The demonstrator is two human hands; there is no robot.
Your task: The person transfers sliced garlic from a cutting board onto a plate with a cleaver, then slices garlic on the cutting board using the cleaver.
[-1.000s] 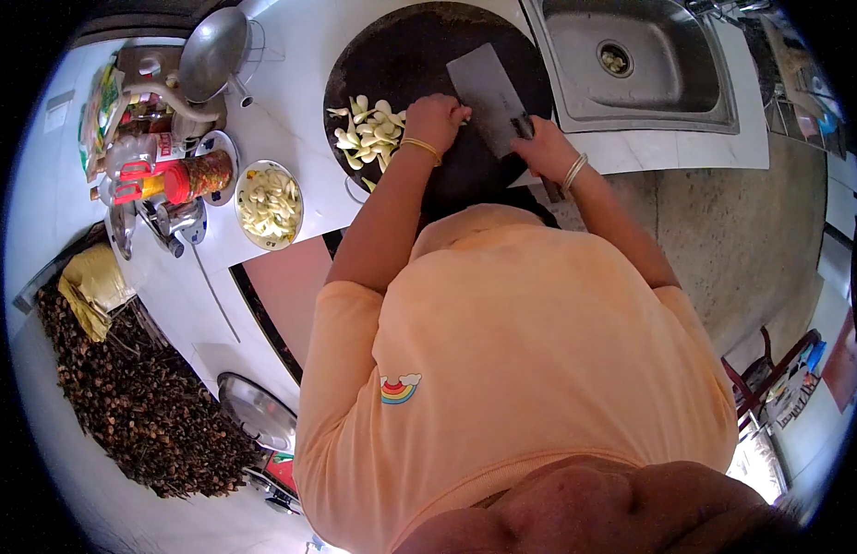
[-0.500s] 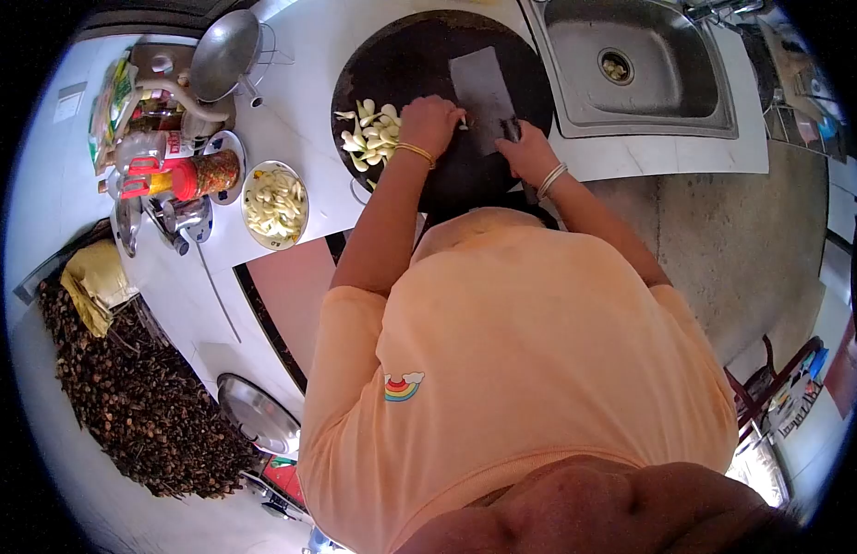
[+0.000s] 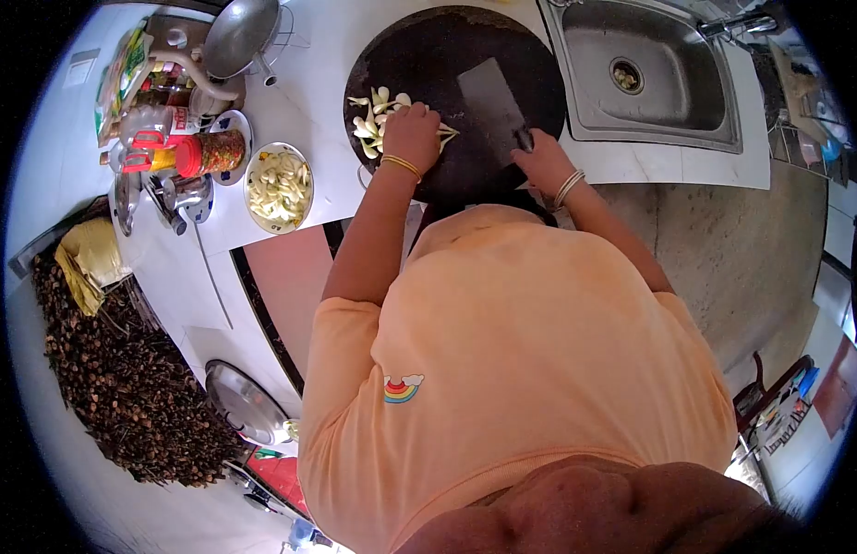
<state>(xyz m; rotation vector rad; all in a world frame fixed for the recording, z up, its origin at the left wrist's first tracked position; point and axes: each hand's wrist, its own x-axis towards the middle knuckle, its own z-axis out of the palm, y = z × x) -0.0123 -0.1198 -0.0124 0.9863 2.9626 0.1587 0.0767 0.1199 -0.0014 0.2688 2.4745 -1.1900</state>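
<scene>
On the round dark chopping board (image 3: 465, 175) lies a pile of peeled garlic cloves (image 3: 368, 125), some with long pale stems. My left hand (image 3: 412, 136) is over the right part of this pile, its fingers curled down among the cloves and partly hiding them; stems poke out to its right. The cleaver (image 3: 488, 97) is gripped by its handle in my right hand (image 3: 544, 164). Its broad blade lies low over the board, pointing up and left, apart from the garlic. Whether the blade touches the board is unclear.
Left of the board stands a bowl of cut pale garlic pieces (image 3: 279, 187). Beyond it are a red-lidded jar (image 3: 210, 153), bottles and a metal strainer pan (image 3: 241, 39). A steel sink (image 3: 645, 78) is at the right. Dark firewood (image 3: 124, 388) is stacked at lower left.
My left hand has moved left from beside the blade onto the garlic pile. The cleaver stays in my right hand, slightly shifted, and the whole view has shifted a little.
</scene>
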